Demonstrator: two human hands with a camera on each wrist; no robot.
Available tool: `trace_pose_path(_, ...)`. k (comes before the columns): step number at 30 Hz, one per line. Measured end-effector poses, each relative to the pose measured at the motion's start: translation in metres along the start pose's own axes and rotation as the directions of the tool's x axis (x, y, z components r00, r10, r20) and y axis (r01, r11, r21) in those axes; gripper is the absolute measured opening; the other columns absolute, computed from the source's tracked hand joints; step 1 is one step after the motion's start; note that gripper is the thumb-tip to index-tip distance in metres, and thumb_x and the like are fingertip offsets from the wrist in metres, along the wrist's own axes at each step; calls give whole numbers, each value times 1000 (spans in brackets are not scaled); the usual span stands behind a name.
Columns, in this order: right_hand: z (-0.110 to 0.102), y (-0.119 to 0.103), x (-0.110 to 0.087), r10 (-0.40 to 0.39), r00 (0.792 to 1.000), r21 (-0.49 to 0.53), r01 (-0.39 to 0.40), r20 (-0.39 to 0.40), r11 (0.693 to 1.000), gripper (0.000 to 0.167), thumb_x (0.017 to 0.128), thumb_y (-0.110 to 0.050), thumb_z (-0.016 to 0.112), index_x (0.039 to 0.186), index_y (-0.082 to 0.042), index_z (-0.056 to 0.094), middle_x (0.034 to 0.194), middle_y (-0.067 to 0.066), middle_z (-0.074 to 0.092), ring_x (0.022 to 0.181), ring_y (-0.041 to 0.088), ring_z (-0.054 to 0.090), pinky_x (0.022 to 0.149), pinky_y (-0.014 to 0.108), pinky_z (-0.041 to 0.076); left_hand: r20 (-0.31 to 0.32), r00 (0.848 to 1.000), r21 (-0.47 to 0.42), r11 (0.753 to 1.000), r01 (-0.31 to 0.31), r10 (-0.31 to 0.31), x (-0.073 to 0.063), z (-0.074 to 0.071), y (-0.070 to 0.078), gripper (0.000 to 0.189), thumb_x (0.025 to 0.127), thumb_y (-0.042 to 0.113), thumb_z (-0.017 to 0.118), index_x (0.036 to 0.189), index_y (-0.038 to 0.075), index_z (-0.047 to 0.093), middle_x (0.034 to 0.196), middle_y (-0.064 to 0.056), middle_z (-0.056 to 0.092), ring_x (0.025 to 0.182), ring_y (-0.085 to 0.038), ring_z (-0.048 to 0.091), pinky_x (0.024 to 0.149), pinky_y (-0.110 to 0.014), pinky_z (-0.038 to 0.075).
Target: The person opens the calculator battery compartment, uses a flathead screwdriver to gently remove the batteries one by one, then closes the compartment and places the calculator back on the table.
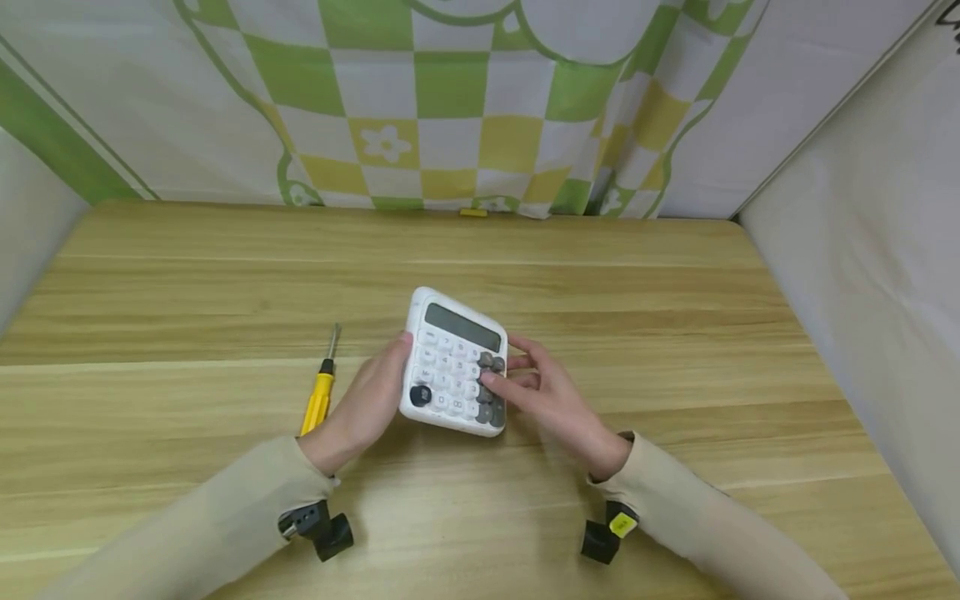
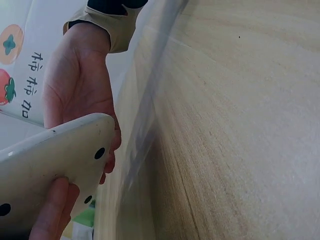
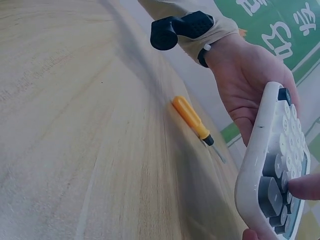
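Observation:
A white calculator with round white keys, a column of grey keys and one black key is held up tilted above the table. My left hand grips its left side, thumb along the edge; in the left wrist view the fingers press against its underside, which has dark round feet. My right hand holds the right side, its thumb on the grey keys and its other fingers behind the edge. Left of the left hand lies a yellow-handled screwdriver, its lower end hidden by the wrist.
The wooden table runs back to a green, yellow and white checked curtain. A small yellow piece sits at the table's back edge. Black cameras are strapped to both wrists over beige sleeves.

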State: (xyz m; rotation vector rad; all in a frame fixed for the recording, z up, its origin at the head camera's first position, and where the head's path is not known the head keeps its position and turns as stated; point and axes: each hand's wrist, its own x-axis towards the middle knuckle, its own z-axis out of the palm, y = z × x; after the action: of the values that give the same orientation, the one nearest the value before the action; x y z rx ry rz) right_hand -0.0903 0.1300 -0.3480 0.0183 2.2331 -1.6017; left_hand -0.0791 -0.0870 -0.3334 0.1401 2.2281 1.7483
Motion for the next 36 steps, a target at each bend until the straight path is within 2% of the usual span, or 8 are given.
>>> trace_pose_path(5, -2, 1, 2, -3, 1000, 1, 3, 10, 1000, 71, 88, -24, 69, 148, -13, 32, 127, 16, 51, 104, 24, 59, 84, 33, 52, -19, 1000, 20, 1000, -9, 9, 0, 1, -1, 55, 105, 33, 11, 146, 2, 31, 133, -20, 51, 127, -29, 44, 112, -49, 28)
trace_pose_path(10, -4, 1, 2, -7, 1000, 13, 7, 13, 1000, 73, 88, -20, 69, 149, -13, 30, 130, 17, 48, 108, 27, 57, 84, 31, 52, 6, 1000, -25, 1000, 4, -4, 0, 3, -3, 50, 106, 34, 16, 144, 6, 32, 108, -21, 62, 83, -26, 65, 78, -45, 54)
trace_pose_path(13, -6, 2, 1, -9, 1000, 15, 9, 5, 1000, 75, 87, -20, 70, 150, -14, 29, 133, 16, 48, 111, 27, 56, 86, 31, 51, 22, 1000, -49, 999, 23, -22, 0, 4, -4, 48, 106, 35, 19, 145, 9, 29, 102, -21, 63, 62, -26, 64, 61, -43, 55)
trace_pose_path(16, -8, 2, 1, -16, 1000, 41, 16, 14, 999, 76, 88, -19, 69, 151, -16, 27, 134, 17, 49, 114, 28, 55, 89, 32, 50, 7, 1000, 2, 1000, 27, -27, 0, 3, -6, 48, 106, 33, 22, 146, 8, 29, 102, -19, 64, 57, -24, 63, 63, -39, 53)
trace_pose_path(22, -13, 2, -1, -23, 999, 63, 22, 25, 998, 77, 89, -16, 68, 152, -20, 25, 130, 20, 53, 112, 27, 56, 91, 31, 49, -48, 998, 104, 993, 56, -52, 1, 2, -7, 45, 106, 28, 28, 143, 4, 34, 98, -18, 64, 57, -22, 63, 68, -37, 52)
trace_pose_path(29, -15, 2, -1, -45, 999, 52, 44, 20, 998, 73, 90, -12, 65, 152, -20, 26, 131, 21, 54, 114, 28, 57, 92, 33, 50, -126, 991, 288, 955, 71, -36, 2, -2, -5, 47, 105, 26, 33, 142, -2, 39, 123, -23, 59, 102, -29, 58, 91, -44, 47)
trace_pose_path(32, -17, 3, -1, -50, 999, 45, 49, 18, 998, 71, 91, -10, 63, 152, -20, 27, 131, 22, 54, 113, 28, 59, 92, 34, 50, -138, 989, 315, 945, 84, -42, 3, -4, -5, 48, 104, 25, 36, 142, -4, 40, 126, -25, 57, 105, -31, 57, 89, -42, 49)
trace_pose_path(36, -18, 4, -1, -49, 999, 26, 49, 6, 998, 68, 92, -8, 62, 151, -21, 30, 131, 23, 54, 109, 29, 61, 92, 35, 51, -151, 987, 307, 946, 106, -62, 6, -7, -5, 45, 103, 23, 41, 139, -3, 45, 119, -22, 62, 94, -25, 61, 72, -31, 51)
